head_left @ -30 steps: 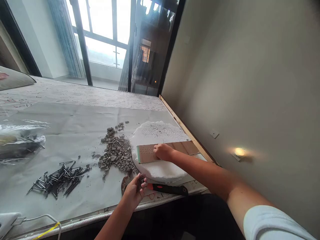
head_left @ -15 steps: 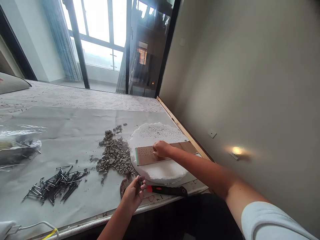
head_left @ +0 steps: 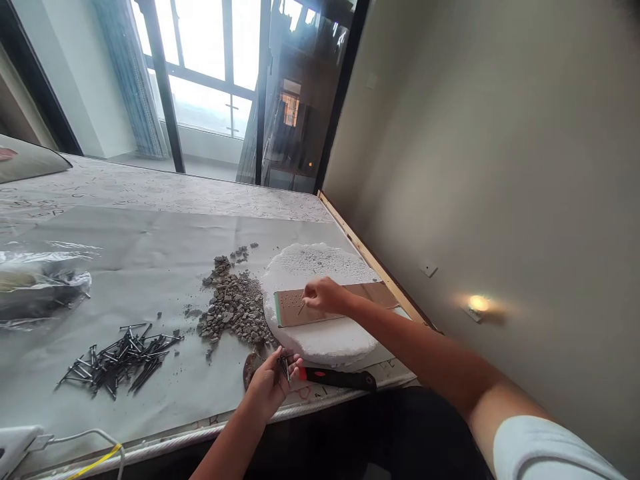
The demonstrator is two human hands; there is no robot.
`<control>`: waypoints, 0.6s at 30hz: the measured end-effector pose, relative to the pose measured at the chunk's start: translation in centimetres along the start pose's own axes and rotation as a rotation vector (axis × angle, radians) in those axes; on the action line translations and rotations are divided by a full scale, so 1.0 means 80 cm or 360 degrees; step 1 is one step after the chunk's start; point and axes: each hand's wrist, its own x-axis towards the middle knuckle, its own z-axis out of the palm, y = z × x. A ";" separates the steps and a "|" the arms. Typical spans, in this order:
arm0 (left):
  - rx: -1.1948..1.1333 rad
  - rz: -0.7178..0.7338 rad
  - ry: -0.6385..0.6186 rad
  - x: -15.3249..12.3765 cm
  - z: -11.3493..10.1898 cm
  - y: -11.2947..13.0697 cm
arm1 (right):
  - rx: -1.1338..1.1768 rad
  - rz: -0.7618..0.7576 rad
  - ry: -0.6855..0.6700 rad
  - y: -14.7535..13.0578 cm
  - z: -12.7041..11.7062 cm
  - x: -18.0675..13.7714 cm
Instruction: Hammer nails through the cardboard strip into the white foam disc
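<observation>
My right hand (head_left: pixel 325 295) pinches a single nail (head_left: pixel 301 308), point down, over a brown board (head_left: pixel 360 293). Rows of small dots, nail heads or holes, mark the board's left part, and a green strip (head_left: pixel 279 310) runs along its left end. Beneath the board lies a thick, round white foam-like slab (head_left: pixel 320 343). Near the slab's front edge my left hand (head_left: pixel 267 387) is cupped around several nails (head_left: pixel 285 368). Beside it rests a tool with a black and red handle (head_left: pixel 340 379); my left hand partly hides its other end.
A heap of dark nails (head_left: pixel 120 360) lies at the left on the grey sheet (head_left: pixel 200 393). Grey rubble (head_left: pixel 235 303) is spread left of the slab. A clear plastic bag (head_left: pixel 45 287) sits at far left, a white plug with cable (head_left: pixel 20 447) at front left. A wooden edge (head_left: pixel 370 257) borders the wall.
My right hand has risen slightly from the board and shifted left, so the nail in its fingers now shows. My left hand has opened a little, showing its nails more clearly. The view has shifted slightly.
</observation>
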 end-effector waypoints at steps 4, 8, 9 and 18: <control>0.0051 -0.0013 -0.0053 -0.003 0.005 -0.003 | 0.0119 -0.0383 -0.0183 -0.038 0.028 -0.027; 0.0062 -0.0001 -0.0211 -0.009 0.005 -0.006 | -0.0068 -0.0744 -0.0291 -0.053 0.051 -0.037; 0.0050 -0.0015 -0.0237 -0.010 0.004 -0.005 | -0.0129 -0.0728 -0.0251 -0.051 0.051 -0.037; -0.0007 -0.0089 -0.0132 -0.002 -0.004 -0.001 | -0.0615 -0.0029 0.0028 0.039 0.039 -0.017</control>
